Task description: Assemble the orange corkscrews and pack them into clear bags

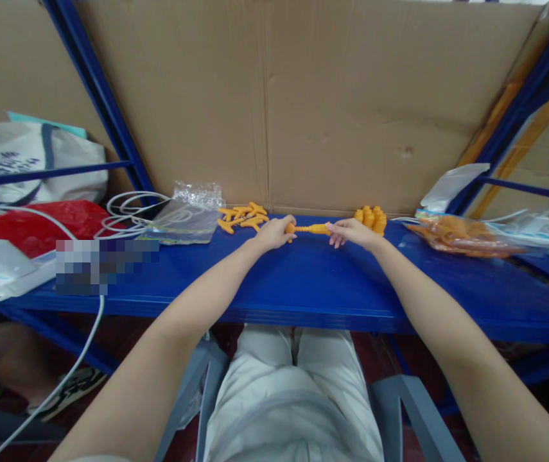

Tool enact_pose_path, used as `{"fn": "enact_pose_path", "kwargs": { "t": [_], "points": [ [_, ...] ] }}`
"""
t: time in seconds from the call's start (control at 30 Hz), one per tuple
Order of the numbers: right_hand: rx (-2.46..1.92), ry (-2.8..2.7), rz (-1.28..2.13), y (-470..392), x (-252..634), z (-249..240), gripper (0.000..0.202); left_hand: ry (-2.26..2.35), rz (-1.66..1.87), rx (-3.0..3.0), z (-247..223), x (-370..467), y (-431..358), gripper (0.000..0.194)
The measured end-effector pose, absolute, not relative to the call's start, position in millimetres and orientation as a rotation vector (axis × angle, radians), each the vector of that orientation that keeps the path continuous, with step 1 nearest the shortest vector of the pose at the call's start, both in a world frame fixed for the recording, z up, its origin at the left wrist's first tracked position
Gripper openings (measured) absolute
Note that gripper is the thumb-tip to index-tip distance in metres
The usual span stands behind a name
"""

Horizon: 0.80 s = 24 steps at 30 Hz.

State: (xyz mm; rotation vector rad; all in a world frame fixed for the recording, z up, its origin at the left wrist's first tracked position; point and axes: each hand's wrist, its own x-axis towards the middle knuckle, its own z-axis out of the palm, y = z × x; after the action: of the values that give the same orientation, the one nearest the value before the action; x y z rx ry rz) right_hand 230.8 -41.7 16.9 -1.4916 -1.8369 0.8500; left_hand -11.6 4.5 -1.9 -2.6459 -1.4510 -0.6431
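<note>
An orange plastic piece with a ridged, screw-like shaft point(302, 229) stretches level between my two hands, above the blue shelf top. At its rounded knob end, my left hand point(274, 233) is closed in a pinch. My right hand point(351, 233) has its thumb and forefinger closed on the thicker, smooth end, with the other fingers curled loosely below. Beside my left hand lies a pile of orange T-shaped plastic pieces point(243, 216). Just behind my right hand stand several orange knobbly parts point(372, 218), partly hidden by it.
Cardboard point(269, 102) walls off the back. On the left are a clear plastic bag point(187, 221), coiled white cable point(120, 215), a red bag point(38, 224) and a power strip point(18, 273). A bag of orange parts point(461, 234) lies right. Blue posts flank the shelf.
</note>
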Motion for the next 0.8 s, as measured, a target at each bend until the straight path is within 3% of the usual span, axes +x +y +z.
{"fn": "enact_pose_path", "kwargs": {
  "t": [0.13,0.27,0.4,0.57,0.8],
  "points": [
    [-1.537,-1.792,0.897,-40.9,229.9,15.3,0.056,-1.445,-0.64,-2.653,-1.3,-11.7,4.5,0.032],
    [-1.509,-1.832,0.865,-37.5,239.3,13.6,0.044,-1.441,-0.632,-2.654,-0.7,-12.2,4.5,0.033],
    [-1.439,-1.815,0.785,-34.4,244.9,12.8,0.052,-1.45,-0.622,-2.654,-0.1,-12.1,3.8,0.032],
    [-1.411,-1.784,0.788,-33.2,239.7,11.9,0.028,-1.455,-0.622,-2.662,-0.2,-12.2,3.4,0.032],
    [-1.38,-1.827,0.822,-34.8,238.1,11.7,0.022,-1.45,-0.656,-2.685,-1.6,-12.9,4.4,0.032]
  ]
}}
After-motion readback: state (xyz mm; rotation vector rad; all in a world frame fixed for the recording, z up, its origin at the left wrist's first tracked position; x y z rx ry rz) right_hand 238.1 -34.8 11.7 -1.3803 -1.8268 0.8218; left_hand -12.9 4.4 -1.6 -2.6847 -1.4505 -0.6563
